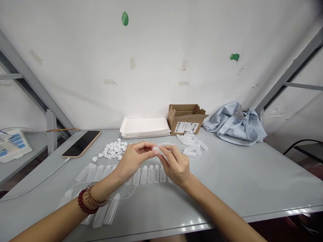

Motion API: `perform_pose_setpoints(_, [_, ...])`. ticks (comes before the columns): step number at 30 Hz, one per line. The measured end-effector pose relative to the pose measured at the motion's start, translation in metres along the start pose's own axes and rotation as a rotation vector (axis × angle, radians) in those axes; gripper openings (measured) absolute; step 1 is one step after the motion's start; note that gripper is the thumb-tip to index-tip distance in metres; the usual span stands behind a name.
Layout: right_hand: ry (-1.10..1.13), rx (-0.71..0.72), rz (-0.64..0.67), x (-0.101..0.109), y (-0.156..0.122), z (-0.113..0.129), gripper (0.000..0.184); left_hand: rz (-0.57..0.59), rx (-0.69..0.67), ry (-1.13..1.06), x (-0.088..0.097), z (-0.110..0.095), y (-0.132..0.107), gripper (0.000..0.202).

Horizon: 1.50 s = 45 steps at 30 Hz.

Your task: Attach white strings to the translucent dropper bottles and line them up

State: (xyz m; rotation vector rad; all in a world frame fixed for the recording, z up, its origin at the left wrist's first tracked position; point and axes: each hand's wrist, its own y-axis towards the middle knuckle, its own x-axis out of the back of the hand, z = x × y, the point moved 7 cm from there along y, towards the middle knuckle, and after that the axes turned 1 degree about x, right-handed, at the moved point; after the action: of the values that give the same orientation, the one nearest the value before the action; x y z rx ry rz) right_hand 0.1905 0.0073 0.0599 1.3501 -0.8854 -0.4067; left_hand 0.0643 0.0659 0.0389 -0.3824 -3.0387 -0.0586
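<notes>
Running this remotely, I'm pinching a clear piece [155, 148] btwn thumb and fingertips of my L hand [133, 157], while my R hand [178, 164] is gripping its other end, w/ a thin strip [166, 144] arching over the R fingers. Whether a longer body is hiding behind the R fingers, I'm not able to tell. I'm holding it up over mid-table. For a clean job, I'm judging the L tips should be steadying the piece square-on while the R is guiding lightly; thin plastic is prob. kinking easily, so no twisting the strip. Below the hands, a row of bottles [150, 174] is lying on the table [239, 178]. White caps [114, 149] are lying heaped by the L hand, w/ a phone [82, 144] charging further L. Beyond the R hand, tubes [197, 150] are lying loose before a box [186, 127]; a white stack [146, 127] and bag [234, 126] are flanking it.
</notes>
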Motion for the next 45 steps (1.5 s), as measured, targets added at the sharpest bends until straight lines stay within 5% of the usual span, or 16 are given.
perform_pose_setpoints(12, [0.060,-0.081,0.072,-0.006,-0.002,-0.005,0.018,-0.075,-0.293,0.430,0.001,-0.019,-0.011,0.020])
perform_pose_setpoints(22, [0.032,-0.024,0.101,-0.009,-0.004,0.000,0.018,-0.165,-0.341,0.563,0.003,-0.021,-0.008,0.015])
perform_pose_setpoints(27, [-0.010,0.024,0.111,-0.011,-0.006,0.002,0.019,-0.217,-0.229,0.576,0.007,-0.020,-0.006,0.017])
perform_pose_setpoints(32, [0.027,-0.045,0.115,-0.009,-0.006,-0.003,0.017,-0.248,-0.113,0.454,0.016,-0.016,0.000,0.017])
perform_pose_setpoints(39, [0.391,-0.453,0.176,-0.015,-0.009,-0.021,0.014,-0.137,0.016,-0.049,0.014,0.000,0.003,0.023])
perform_pose_setpoints(45, [0.479,-0.561,0.155,-0.017,-0.010,-0.025,0.013,-0.043,0.105,-0.333,0.007,0.008,0.005,0.018])
